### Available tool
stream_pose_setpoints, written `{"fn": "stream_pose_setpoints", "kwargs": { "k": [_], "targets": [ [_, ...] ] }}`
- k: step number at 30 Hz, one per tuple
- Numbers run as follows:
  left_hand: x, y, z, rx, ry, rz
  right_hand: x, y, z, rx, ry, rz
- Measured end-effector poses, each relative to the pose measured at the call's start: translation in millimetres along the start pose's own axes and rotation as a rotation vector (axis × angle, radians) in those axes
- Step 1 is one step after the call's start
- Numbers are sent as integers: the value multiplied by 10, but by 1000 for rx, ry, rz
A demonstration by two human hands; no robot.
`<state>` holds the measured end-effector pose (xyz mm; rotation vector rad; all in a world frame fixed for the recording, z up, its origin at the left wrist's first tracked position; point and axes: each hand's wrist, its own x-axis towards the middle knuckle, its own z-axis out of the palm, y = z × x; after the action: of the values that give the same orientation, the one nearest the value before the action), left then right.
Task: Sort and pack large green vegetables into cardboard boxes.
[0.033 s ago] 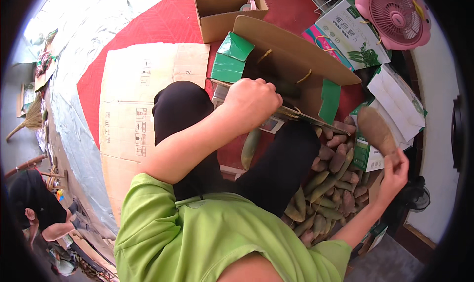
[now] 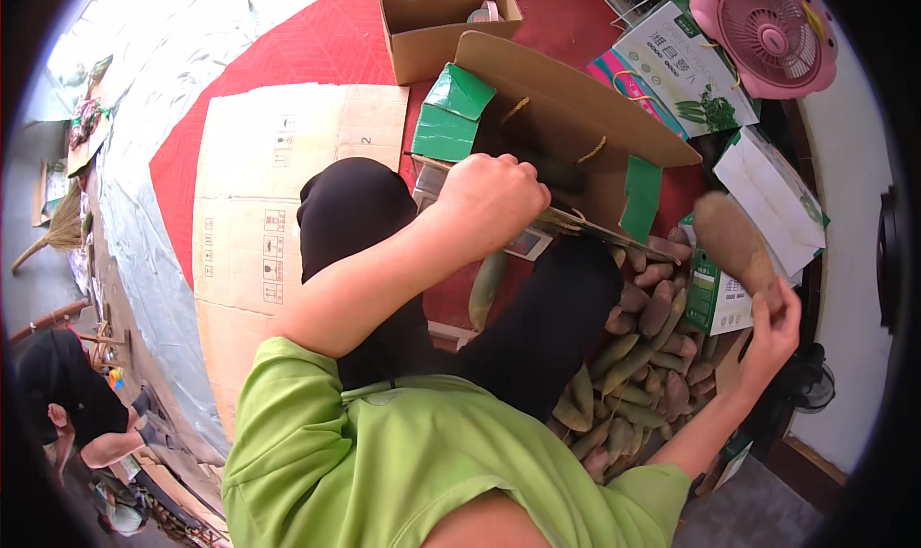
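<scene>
My left hand (image 2: 494, 195) is closed at the near edge of an open cardboard box (image 2: 566, 116) with green end flaps, its fingers curled over the rim. Inside the box the contents are dark; a long dark green root shows faintly. Off to the right, my right hand (image 2: 773, 323) grips the narrow end of a large brown sweet potato (image 2: 734, 241), held up with its thick end pointing away from me. Below it lies a pile of reddish and green roots (image 2: 648, 375) beside my right leg. One green radish (image 2: 486, 294) rests on the red floor covering between my legs.
Another cardboard box (image 2: 446, 35) stands at the back. White and green cartons (image 2: 686, 69) and a pink fan (image 2: 763, 35) are at the far right. Flattened cardboard (image 2: 288, 193) covers the floor on my left. Another person (image 2: 77, 395) sits at the far left.
My right hand and the sweet potato have shifted slightly right, the potato tilting a little. My left hand has stayed at the box edge.
</scene>
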<state>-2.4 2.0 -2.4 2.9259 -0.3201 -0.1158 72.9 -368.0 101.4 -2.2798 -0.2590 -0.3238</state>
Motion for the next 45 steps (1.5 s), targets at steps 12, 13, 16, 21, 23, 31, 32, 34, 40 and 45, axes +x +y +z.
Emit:
{"fn": "stream_pose_setpoints", "kwargs": {
  "k": [12,13,16,21,23,31,32,34,40,45],
  "targets": [
    [-62,-14,53,-20,-8,34,717,-225,2639,-190,-721,-234],
    [-62,-12,55,-15,-10,33,685,-186,2829,-161,-748,-189],
    [-58,4,64,-6,-7,28,641,-262,3116,-131,-973,90],
    [-69,-18,30,-26,-15,41,680,-370,3037,-256,-1286,-116],
    [-54,-8,55,-7,17,5,763,-430,2849,-112,-1207,-159],
    [-38,-73,95,63,123,31,536,-232,1467,419,-18,-128],
    [-37,-59,92,60,130,33,431,13,1318,427,158,-53],
    [-45,-40,90,67,137,23,108,711,1137,446,251,153],
    [21,-31,59,25,136,29,-1715,1971,1511,149,-76,559],
    [16,-37,35,46,74,21,-2115,1691,2008,63,-183,298]
  ]
}}
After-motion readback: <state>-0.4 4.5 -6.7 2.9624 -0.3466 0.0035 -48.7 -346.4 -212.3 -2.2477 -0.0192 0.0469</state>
